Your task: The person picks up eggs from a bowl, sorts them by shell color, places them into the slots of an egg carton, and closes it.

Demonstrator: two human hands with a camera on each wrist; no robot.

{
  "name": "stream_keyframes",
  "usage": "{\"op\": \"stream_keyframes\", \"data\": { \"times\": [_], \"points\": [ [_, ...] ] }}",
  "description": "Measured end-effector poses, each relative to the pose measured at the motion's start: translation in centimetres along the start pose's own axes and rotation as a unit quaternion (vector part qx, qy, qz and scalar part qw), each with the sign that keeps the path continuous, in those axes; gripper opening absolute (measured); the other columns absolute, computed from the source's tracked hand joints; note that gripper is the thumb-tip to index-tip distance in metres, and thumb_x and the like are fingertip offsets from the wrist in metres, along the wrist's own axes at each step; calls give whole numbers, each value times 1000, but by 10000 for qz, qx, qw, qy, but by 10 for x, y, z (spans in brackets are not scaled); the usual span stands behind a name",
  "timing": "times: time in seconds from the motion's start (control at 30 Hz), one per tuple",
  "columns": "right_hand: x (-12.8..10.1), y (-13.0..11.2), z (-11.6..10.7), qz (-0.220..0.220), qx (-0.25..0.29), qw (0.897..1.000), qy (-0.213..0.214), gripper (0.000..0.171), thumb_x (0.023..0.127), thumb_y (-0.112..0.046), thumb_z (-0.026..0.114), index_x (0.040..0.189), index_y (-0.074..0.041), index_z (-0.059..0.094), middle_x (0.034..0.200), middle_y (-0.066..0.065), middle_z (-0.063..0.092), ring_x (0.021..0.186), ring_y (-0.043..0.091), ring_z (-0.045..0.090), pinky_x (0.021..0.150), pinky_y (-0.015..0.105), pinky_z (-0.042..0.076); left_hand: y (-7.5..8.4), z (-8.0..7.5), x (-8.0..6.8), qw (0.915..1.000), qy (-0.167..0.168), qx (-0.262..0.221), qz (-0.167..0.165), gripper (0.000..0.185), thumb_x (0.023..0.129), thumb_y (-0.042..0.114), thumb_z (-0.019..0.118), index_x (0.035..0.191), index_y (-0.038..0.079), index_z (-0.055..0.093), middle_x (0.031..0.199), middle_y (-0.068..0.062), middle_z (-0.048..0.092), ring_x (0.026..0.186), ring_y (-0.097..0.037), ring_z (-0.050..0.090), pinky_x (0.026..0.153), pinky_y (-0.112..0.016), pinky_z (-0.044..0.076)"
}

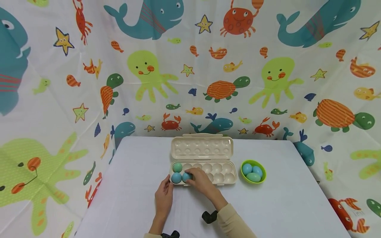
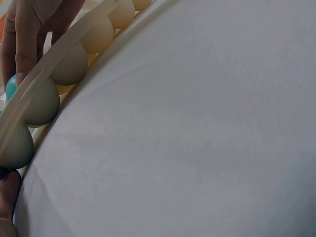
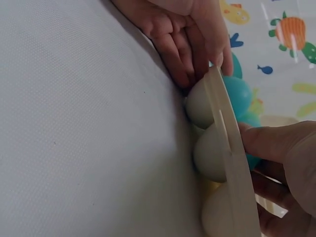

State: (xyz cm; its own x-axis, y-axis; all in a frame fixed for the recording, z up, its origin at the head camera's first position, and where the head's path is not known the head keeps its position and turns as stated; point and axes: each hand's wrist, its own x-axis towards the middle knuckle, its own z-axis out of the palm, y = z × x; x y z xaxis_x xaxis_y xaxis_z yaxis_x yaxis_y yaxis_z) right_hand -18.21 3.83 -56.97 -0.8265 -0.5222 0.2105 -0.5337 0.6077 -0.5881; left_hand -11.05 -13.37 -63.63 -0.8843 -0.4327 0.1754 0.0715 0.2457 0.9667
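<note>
A beige egg carton (image 1: 231, 177) lies with its lid (image 1: 202, 151) folded back. In its front row, my right hand (image 1: 202, 181) pinches a blue toy egg (image 1: 186, 177) at the second cup from the left. Another blue egg (image 1: 176, 178) sits in the front-left cup, with a green egg (image 1: 177, 167) behind it. My left hand (image 1: 164, 196) holds the carton's front-left corner; in the right wrist view, a digit of this left hand (image 3: 185, 42) meets the rim. The left wrist view shows the right-hand fingers (image 2: 25, 44) above the rim.
Right of the carton stands a lime-green bowl (image 1: 264, 174) with two blue eggs (image 1: 247, 169) and one green egg (image 1: 253, 177). A white cloth (image 1: 276, 208) covers the table. Behind and beside it hangs a sea-animal print curtain (image 1: 202, 69).
</note>
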Motion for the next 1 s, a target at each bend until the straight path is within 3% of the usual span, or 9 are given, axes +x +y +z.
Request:
{"op": "stream_keyframes", "data": {
  "times": [0.2,0.4,0.63,0.8,1.0],
  "points": [
    [-4,0,-2,44,-231,9997,-68,41,88,-19,76,125,-5,67,123,10,71,110,26,65,95,39,56,-2,2,-3,9998,21,69,182,37,97,4,62,134,1,62,132,-17,66,113,-29,69,88,-4,51],
    [-11,-1,-15,64,-452,9983,352,42,90,-20,74,128,-5,64,127,11,67,119,29,60,100,42,54,-1,1,-2,10000,-20,46,38,37,98,6,62,134,3,61,134,-15,66,114,-27,68,87,-2,50],
    [-27,12,-49,311,-909,9902,1013,41,87,-20,77,124,-5,66,125,11,65,120,32,58,102,48,51,1,-1,-1,10000,6,72,58,37,98,6,62,135,2,61,133,-15,66,114,-27,68,87,-1,49],
    [-45,33,-78,763,-1191,9829,1179,46,85,-21,79,126,-5,66,130,13,62,120,34,55,102,51,49,0,0,-1,9999,25,106,74,37,98,6,62,134,3,61,133,-15,66,115,-27,68,87,-1,49],
    [-71,59,-110,1006,-1464,9729,1480,45,82,-13,79,124,-1,65,129,20,61,117,41,53,95,58,49,2,0,0,10000,3,55,62,37,98,6,61,134,2,61,133,-16,66,114,-27,68,87,-1,49]
  ]
}}
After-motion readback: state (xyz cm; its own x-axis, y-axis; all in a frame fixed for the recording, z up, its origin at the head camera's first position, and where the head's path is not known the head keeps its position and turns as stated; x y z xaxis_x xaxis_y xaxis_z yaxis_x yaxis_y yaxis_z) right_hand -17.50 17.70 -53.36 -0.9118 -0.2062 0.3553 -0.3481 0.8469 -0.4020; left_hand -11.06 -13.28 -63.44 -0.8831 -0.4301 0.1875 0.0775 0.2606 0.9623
